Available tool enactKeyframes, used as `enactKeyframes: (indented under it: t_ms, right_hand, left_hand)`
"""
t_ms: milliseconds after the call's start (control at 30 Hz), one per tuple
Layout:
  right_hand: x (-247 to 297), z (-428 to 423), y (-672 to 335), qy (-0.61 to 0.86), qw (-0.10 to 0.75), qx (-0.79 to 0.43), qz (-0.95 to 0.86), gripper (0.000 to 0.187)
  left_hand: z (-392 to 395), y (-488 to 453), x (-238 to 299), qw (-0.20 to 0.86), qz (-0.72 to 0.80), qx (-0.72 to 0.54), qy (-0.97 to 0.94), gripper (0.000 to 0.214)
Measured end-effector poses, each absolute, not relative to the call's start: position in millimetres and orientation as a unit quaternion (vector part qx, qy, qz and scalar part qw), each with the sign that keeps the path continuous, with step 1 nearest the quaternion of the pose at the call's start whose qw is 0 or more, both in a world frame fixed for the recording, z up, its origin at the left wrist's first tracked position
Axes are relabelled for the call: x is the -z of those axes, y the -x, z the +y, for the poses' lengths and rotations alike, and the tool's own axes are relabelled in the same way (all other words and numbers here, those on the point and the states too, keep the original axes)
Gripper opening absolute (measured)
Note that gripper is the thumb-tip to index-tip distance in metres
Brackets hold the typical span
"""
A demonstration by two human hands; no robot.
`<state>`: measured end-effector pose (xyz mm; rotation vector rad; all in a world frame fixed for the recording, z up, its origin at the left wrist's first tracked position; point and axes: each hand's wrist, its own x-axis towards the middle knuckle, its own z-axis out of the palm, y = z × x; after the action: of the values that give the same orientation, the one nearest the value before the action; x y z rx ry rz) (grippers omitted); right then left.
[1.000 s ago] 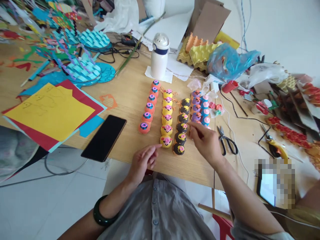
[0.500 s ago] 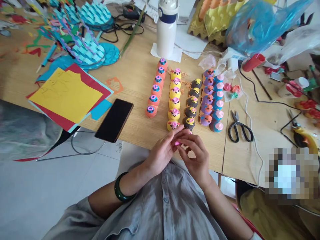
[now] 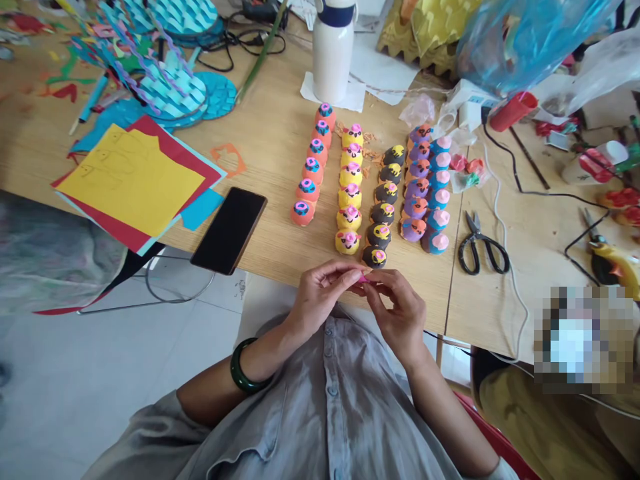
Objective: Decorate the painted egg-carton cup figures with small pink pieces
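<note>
- Fingers [image 3: 345,283] of the left hand [image 3: 316,299] and the right hand [image 3: 404,317] are bent inward, tips almost meeting, and a small pink piece [image 3: 363,279] is pinched between them.
- The pink piece is held above the near edge of the bench [image 3: 280,257], just in front of the black row [image 3: 383,214]; its shape is mostly covered by the fingertips.
- The black row's domes are topped with yellow and pink bits.
- To the left of it, the yellow row [image 3: 350,196] is placed, its domes marked with faces, and beyond that the orange row [image 3: 308,189].
- To the right, the purple row [image 3: 415,207] and the blue row [image 3: 433,220] are set side by side.
- Black-handled scissors [image 3: 477,235] are laid near the blue row.
- A dark phone [image 3: 230,230] is placed on the left, and beside it a yellow sheet [image 3: 140,180] with pencil lines is stacked over a red sheet [image 3: 197,150].
- Behind the rows, a white bottle [image 3: 332,63] is stood on white paper [image 3: 357,93].
- Farther right, a blue plastic bag [image 3: 520,50] is seen near a yellow carton [image 3: 445,33].
- A dark green bangle [image 3: 237,370] is worn on the left wrist.
</note>
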<state>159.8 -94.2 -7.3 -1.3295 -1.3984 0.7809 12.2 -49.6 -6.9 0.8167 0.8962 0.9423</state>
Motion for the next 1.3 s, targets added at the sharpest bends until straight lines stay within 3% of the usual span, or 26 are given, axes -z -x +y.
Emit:
enactKeyframes:
  t_ms: [100,200,400,733,1000,1200,1300]
  right_hand:
    - [6.4,-94.2,-160.3,0.554,0.527,-0.398,-0.507,0.009]
    - [7.0,-94.3,-160.7,0.535,0.537,-0.466,-0.457,0.015]
    - [9.7,-96.9,-161.0,0.538,0.535,-0.444,-0.476,0.012]
    - [8.1,-94.0,-160.2,0.533,0.538,-0.521,-0.394,0.018]
    - [15.0,-99.4,-160.8,0.542,0.527,-0.474,-0.452,0.022]
    - [17.7,-101.7,-161.5,0.564,0.505,-0.443,-0.48,0.009]
    - [17.8,-102.4,-160.3,0.561,0.498,-0.434,-0.499,0.011]
  left_hand:
    - [-51.1,-12.5,9.8,0.727,0.391,-0.421,-0.377,0.029]
    - [-50.9,-11.7,11.1,0.719,0.396,-0.419,-0.389,0.024]
    - [-51.2,-12.5,12.0,0.732,0.393,-0.409,-0.377,0.027]
    - [-53.6,-12.7,17.4,0.717,0.393,-0.412,-0.402,0.026]
    - [-51.9,-13.5,15.8,0.712,0.408,-0.406,-0.402,0.025]
    - [-52.9,-13.3,12.9,0.726,0.422,-0.382,-0.385,0.037]
    - [-53.4,-12.1,11.5,0.713,0.435,-0.383,-0.395,0.03]
